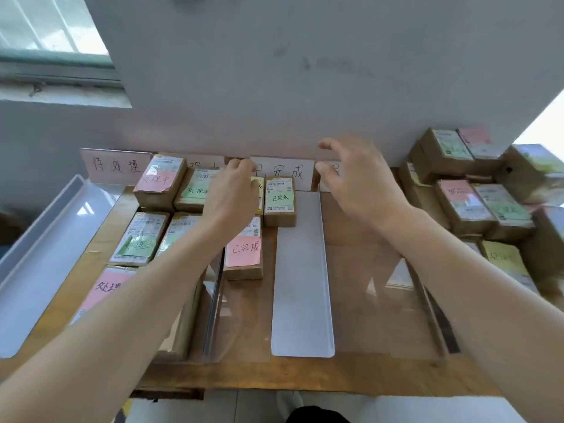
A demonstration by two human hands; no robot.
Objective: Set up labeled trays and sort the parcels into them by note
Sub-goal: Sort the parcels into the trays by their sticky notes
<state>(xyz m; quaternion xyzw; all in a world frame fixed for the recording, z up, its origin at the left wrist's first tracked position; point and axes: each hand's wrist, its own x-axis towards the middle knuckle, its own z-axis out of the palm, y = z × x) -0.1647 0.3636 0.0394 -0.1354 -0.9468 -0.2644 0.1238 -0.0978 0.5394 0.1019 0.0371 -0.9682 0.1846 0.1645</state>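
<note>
Clear trays lie side by side on a wooden table (pixel 250 377). Paper labels stand against the wall: a pink one (pixel 114 166) at the left and a white one (pixel 283 172) in the middle. My left hand (pixel 233 199) rests on a parcel with a yellow note (pixel 258 190) at the back of the middle tray (pixel 244 315). Next to it sit a parcel with a green note (pixel 280 198) and one with a pink note (pixel 244 250). My right hand (pixel 360 178) hovers open above the right tray (pixel 381 300), holding nothing.
Several brown parcels with pink and green notes (pixel 152 187) fill the tray left of the middle. A stack of unsorted parcels (pixel 476 203) stands at the right. A white tray (pixel 45 254) overhangs the table's left edge. A white divider strip (pixel 300 270) lies between the trays.
</note>
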